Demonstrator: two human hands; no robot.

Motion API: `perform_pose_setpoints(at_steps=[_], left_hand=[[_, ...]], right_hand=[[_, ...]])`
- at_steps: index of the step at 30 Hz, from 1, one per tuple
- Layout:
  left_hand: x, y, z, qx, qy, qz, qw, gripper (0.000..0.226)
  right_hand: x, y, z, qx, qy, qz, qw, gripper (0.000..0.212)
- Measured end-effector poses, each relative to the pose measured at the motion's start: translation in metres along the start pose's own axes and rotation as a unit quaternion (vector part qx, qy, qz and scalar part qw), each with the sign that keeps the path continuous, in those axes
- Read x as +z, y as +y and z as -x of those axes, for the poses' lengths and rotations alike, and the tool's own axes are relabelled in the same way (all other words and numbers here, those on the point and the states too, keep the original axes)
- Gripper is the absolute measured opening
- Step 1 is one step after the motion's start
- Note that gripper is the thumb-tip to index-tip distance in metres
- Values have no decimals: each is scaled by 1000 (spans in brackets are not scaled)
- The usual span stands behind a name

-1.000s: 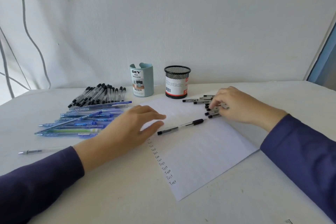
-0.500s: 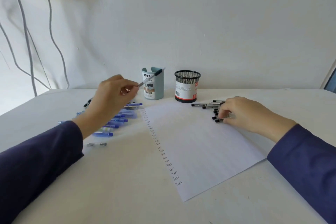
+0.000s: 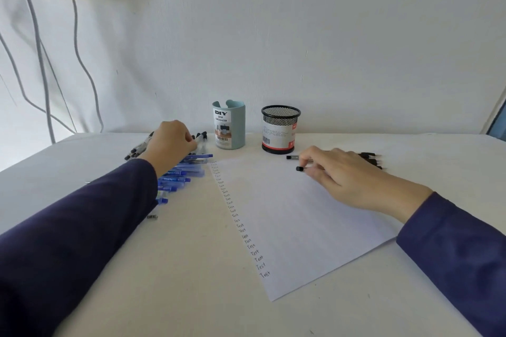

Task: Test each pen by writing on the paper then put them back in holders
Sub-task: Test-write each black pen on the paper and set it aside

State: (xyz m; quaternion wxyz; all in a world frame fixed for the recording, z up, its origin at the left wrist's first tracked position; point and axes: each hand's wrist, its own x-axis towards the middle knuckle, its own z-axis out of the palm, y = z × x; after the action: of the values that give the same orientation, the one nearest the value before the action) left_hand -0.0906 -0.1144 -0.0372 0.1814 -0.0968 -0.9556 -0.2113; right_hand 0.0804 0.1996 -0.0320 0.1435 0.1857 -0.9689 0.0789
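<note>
Tabletop; pen seemingly in right hand

pale teal holder, black mesh holder, blue pens

A person in dark blue sleeves works at a white table, where a sheet of paper carries a column of the handwritten word "Test" down its left edge. The right hand rests at the paper's far corner and pinches a black-tipped pen, with a second pen just beyond it and a dark cluster of pens behind the knuckles. The left hand lies curled on a heap of black-capped pens above a row of blue pens; whether it grips one is unclear. A teal holder and a black mesh holder stand upright by the wall, where white cables hang.
</note>
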Motion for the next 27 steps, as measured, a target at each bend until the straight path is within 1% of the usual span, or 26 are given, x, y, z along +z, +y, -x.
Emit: perform_pose_setpoints(at_steps=[2,4,6,10,12,14,16,18,20,22,23,26,27], left_hand=[[4,4,0,-3,-7,-5,1000,26],[4,6,-2,-2,-8,-8,1000,20],[1,5,-6,-4,-2,-4,1000,16],[0,4,-12,-7,5,-4,1000,20],[3,3,-12,-4,-2,-2,1000,24],[5,3,-13,-3,-8,2,1000,32],[5,3,-11,-4,-15,7,1000,33],[4,2,-10,-6,-23,12,1000,32],[0,0,-9,-2,-27,18,999,31],[-6,1,-5,27,-36,7,999,28],[-8,4,0,58,-45,-6,997,25],[-16,14,28,183,-103,-11,978,29],[-17,17,40,218,-132,0,967,36]], right_hand=[[3,-1,0,5,-1,4,1000,17],[5,-1,0,12,22,27,999,20],[5,-3,0,12,38,26,999,20],[6,-8,0,1,40,0,999,18],[6,-11,1,9,28,-22,999,26],[4,-15,2,22,21,-41,999,42],[4,-16,2,25,28,-53,998,52],[4,-18,2,19,36,-61,997,52],[6,-20,2,9,46,-79,996,46],[5,-24,2,6,52,-97,994,42],[3,-25,3,4,44,-107,993,42],[1,-26,4,1,-13,-125,992,43],[2,-26,3,-5,-9,-144,989,37]])
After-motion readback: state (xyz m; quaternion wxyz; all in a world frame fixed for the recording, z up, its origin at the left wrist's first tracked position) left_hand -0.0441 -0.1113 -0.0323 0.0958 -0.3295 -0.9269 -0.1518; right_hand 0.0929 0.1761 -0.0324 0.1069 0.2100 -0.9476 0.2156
